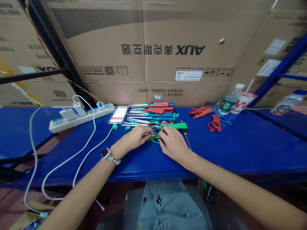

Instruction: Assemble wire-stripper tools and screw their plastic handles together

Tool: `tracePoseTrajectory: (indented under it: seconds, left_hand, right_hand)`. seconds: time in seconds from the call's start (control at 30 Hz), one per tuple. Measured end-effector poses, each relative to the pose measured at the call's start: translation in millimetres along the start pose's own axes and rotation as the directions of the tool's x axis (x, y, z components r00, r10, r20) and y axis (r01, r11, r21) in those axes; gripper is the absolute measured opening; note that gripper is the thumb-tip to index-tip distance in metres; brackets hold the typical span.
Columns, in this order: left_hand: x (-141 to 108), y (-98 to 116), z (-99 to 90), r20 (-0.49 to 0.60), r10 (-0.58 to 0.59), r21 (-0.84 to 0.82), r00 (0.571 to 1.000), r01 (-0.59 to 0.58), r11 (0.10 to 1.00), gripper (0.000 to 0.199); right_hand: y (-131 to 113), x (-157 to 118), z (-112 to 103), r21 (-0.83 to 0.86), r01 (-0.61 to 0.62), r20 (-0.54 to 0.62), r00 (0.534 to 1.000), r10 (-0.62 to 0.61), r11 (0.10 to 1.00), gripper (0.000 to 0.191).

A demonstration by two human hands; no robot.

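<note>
Both hands meet over the blue table, with a green plastic lighter casing (155,140) and thin wires between them. My left hand (137,138), with a watch on its wrist, is closed with its fingertips pinched on the left end of this piece. From the other side my right hand (174,143) curls its fingers onto the casing, hiding much of it. Just behind the right hand lies another green lighter handle (178,126). Beyond the hands are stacked several long-necked lighters (153,115) with red, blue and green handles. A small screwdriver (187,140) rests right of the right hand.
Red and orange casing halves (202,112) lie at the right, near a water bottle (227,103) and a paper cup (243,103). A white power strip (81,118) with trailing cables is at the left. Large cardboard boxes (158,28) wall off the back.
</note>
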State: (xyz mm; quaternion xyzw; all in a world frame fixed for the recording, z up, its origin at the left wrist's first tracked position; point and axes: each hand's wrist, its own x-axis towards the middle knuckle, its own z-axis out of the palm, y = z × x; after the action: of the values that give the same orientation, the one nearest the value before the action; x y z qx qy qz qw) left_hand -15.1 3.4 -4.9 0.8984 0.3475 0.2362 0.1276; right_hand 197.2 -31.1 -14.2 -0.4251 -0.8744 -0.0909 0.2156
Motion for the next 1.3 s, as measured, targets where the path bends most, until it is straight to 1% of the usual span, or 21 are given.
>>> tracePoseTrajectory:
  seconds: [0.1, 0.23, 0.33, 0.43, 0.5, 0.57, 0.6, 0.67, 0.73, 0.83, 0.93, 1.07, 1.17, 1.3]
  left_hand:
    - [-2, 4, 2.8, -0.025, -0.028, -0.008, 0.999, 0.027, 1.0, 0.023]
    - [-2, 9, 5.6, -0.01, -0.088, 0.027, 0.996, 0.088, 0.996, 0.023]
    - [-1, 13, 7.6, -0.001, -0.155, 0.115, 0.988, 0.154, 0.981, 0.024]
    - [0, 17, 10.6, 0.001, -0.208, 0.24, 0.978, 0.201, 0.95, 0.025]
    - [0, 18, 12.3, -0.01, -0.185, 0.293, 0.983, 0.179, 0.939, 0.023]
    - [0, 17, 12.7, -0.024, -0.105, 0.287, 0.994, 0.108, 0.952, 0.016]
    - [1, 15, 12.3, -0.025, -0.059, 0.267, 0.998, 0.063, 0.962, 0.014]
    - [2, 12, 10.3, -0.007, 0.013, 0.206, 1.0, -0.011, 0.979, 0.017]
    - [3, 8, 7.1, 0.03, 0.043, 0.144, 0.999, -0.047, 0.989, 0.02]
    - [6, 4, 2.5, 0.076, 0.054, 0.089, 0.996, -0.06, 0.994, 0.02]
    - [8, 3, 0.4, 0.09, 0.075, 0.099, 0.993, -0.084, 0.992, 0.017]
    - [8, 1, 2.1, 0.064, 0.107, 0.135, 0.992, -0.115, 0.984, 0.021]
    - [7, 0, 4.6, 0.027, 0.093, 0.156, 0.995, -0.096, 0.983, 0.021]
    - [6, 4, 8.0, 0.019, 0.065, 0.233, 0.998, -0.068, 0.97, 0.024]
  right_hand:
    - [0, 0, 0, 0.012, -0.001, 0.033, 0.999, 0.001, 1.0, 0.014]
    - [0, 0, 1, 0.01, -0.015, 0.056, 0.998, 0.014, 1.0, 0.015]
    - [0, 0, 1, 0.001, -0.017, 0.058, 0.998, 0.017, 1.0, 0.015]
    - [1, 0, 2, 0.012, -0.014, 0.037, 0.999, 0.013, 1.0, 0.013]
    - [1, 0, 3, 0.033, -0.013, 0.021, 1.0, 0.013, 0.999, 0.011]
    - [1, 0, 4, 0.064, -0.024, 0.013, 1.0, 0.023, 0.998, 0.01]
    - [2, 0, 4, 0.084, -0.035, 0.013, 0.999, 0.034, 0.996, 0.009]
    - [3, 0, 5, 0.13, -0.064, 0.019, 0.998, 0.062, 0.989, 0.007]
    - [5, 0, 5, 0.181, -0.103, 0.039, 0.994, 0.097, 0.978, 0.006]
    - [8, 1, 5, 0.242, -0.152, 0.078, 0.988, 0.137, 0.958, 0.009]
    - [9, 1, 4, 0.261, -0.155, 0.085, 0.987, 0.138, 0.953, 0.006]
    - [10, 0, 4, 0.262, -0.163, 0.075, 0.986, 0.149, 0.951, 0.006]
    - [9, -1, 5, 0.254, -0.148, 0.053, 0.989, 0.139, 0.956, 0.007]
    - [8, -1, 5, 0.239, -0.136, 0.063, 0.99, 0.124, 0.961, 0.007]
